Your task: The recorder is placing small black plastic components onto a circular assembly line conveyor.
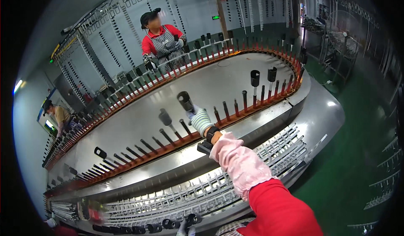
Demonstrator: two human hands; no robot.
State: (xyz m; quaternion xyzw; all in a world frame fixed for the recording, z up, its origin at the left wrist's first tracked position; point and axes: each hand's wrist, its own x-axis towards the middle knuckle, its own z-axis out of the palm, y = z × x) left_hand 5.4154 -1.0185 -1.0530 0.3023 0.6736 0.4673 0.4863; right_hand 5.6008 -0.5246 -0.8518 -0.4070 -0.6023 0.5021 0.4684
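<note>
The right hand [199,120], in a striped knit glove, is clamped on one dark hollow cylindrical tube [185,101], held tilted above the orange-edged conveyor track [176,144]. The left hand [183,229] shows only a gloved sliver at the lower edge; its grip cannot be told. Two more dark tubes [255,78] stand on upright pins further right. Two other workers [162,40] stand beyond.

Factory production floor: oval conveyor line [235,122] ringed with upright pins [244,100], aproned worker [162,40] at far edge, racks [336,38] on green floor [353,152].
</note>
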